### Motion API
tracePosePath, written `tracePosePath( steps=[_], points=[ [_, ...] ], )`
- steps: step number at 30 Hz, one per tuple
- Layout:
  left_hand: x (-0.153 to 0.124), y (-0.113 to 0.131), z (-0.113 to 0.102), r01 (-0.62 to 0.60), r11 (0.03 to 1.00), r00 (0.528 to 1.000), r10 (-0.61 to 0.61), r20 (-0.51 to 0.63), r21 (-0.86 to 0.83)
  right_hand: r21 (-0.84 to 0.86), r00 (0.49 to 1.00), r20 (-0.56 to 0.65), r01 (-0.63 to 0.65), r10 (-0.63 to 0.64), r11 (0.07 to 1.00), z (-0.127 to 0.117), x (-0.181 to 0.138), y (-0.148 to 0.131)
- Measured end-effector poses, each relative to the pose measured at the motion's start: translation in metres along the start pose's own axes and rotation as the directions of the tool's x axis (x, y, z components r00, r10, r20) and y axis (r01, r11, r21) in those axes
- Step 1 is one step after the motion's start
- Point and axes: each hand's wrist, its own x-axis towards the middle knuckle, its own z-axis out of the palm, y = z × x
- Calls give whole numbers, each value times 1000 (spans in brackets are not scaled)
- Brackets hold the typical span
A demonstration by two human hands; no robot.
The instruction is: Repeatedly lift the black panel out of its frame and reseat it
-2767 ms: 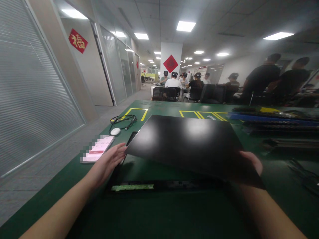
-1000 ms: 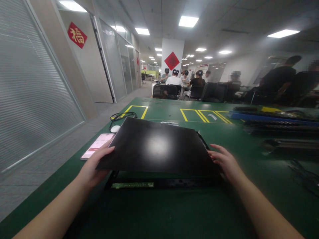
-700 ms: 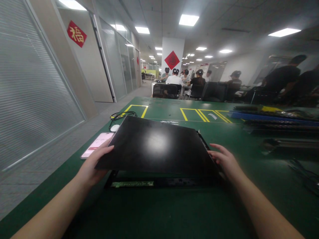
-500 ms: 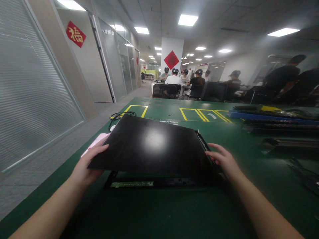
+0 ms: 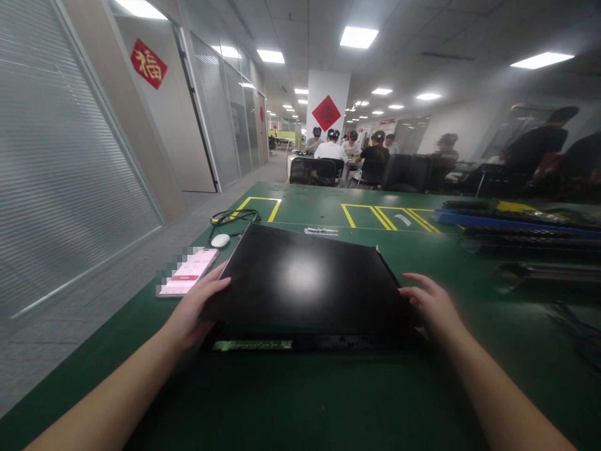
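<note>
A large glossy black panel [image 5: 305, 282] lies nearly flat over a black frame [image 5: 300, 343] on the green table; a green circuit strip [image 5: 252, 344] shows along the frame's near edge. My left hand [image 5: 195, 310] grips the panel's near left corner, thumb on top. My right hand [image 5: 429, 304] rests against the panel's right edge with fingers curled over it.
A phone [image 5: 188, 271], a white mouse [image 5: 220, 240] and a coiled black cable [image 5: 235, 217] lie to the left. Stacked dark and blue trays [image 5: 516, 227] sit at the right. Yellow floor-style markings [image 5: 375, 216] cross the far table. Several people sit and stand beyond.
The panel, held raised and tilted earlier, has come down toward the frame and shifted slightly right. The phone and mouse show fully again.
</note>
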Motion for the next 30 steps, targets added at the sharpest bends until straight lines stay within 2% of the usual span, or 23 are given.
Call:
tracePosePath(
  steps=[12, 17, 25, 30],
  points=[
    [5, -8, 0, 98, 995, 995, -98, -3, -14, -55, 1000, 17, -24, 25, 998, -1, 4, 6],
    [6, -9, 0, 97, 994, 995, -97, -4, -41, -85, 999, 38, -19, 23, 996, 1, 4, 6],
    [9, -13, -4, 99, 995, 995, -99, 10, -24, -103, 997, 68, 31, -24, 994, 1, 13, 22],
    [12, -16, -5, 79, 996, 997, -78, 28, -36, -101, 995, 93, 35, -26, 994, 0, 10, 20]
  ],
)
